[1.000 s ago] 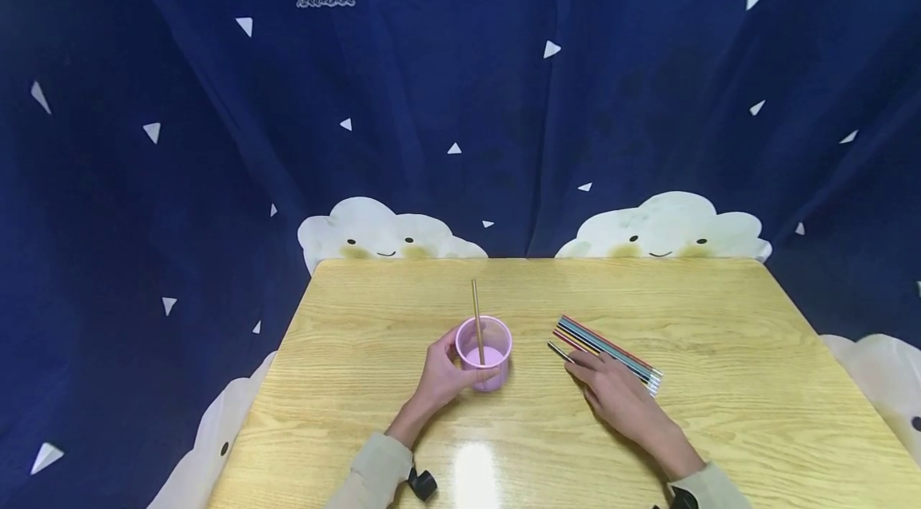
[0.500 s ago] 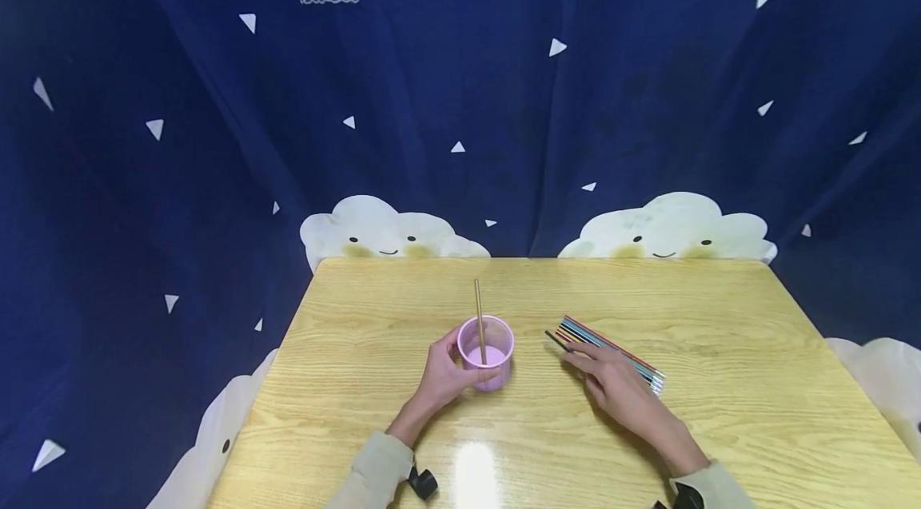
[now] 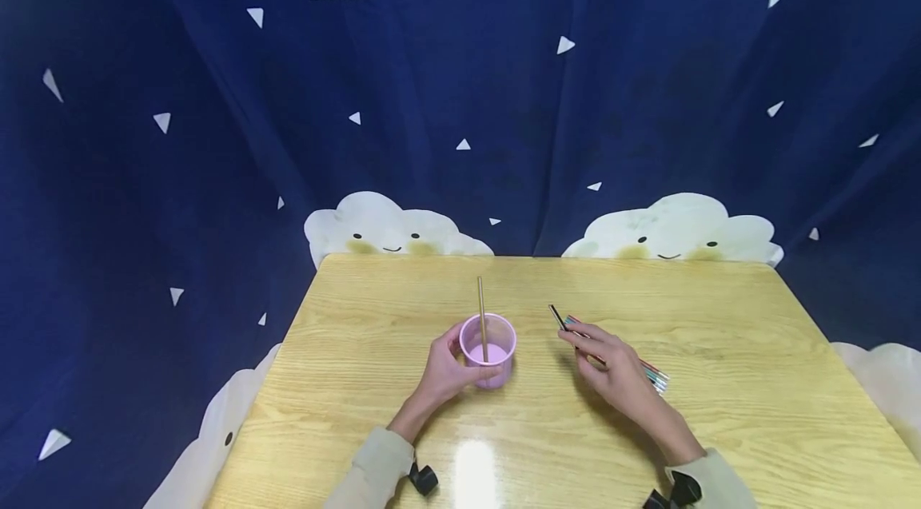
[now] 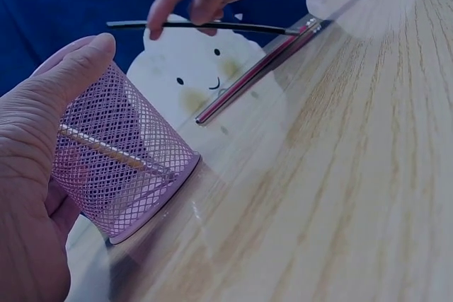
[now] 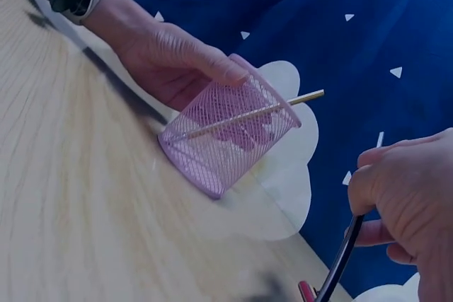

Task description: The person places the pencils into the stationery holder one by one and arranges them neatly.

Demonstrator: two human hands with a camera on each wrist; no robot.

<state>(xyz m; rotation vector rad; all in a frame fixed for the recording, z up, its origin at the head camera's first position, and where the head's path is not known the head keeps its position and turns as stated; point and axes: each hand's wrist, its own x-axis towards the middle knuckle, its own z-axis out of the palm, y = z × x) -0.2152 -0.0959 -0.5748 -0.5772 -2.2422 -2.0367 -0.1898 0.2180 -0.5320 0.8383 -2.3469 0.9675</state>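
The left hand (image 3: pixel 444 369) has its fingers curled round the pink mesh cup (image 4: pixel 134 118); right of the cup, the right hand (image 3: pixel 619 369) pinches a dark pencil (image 3: pixel 557 317) in its fingers. A weak pinch, we judge, could drop it; catching the cup's rim could too.

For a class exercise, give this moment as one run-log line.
left hand: holds pink cup; right hand: pinches dark pencil; gold stick: in cup; other pencils: on table

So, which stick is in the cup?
The gold stick, leaning inside the pink cup; the black stick is in the right hand, other sticks on the table.
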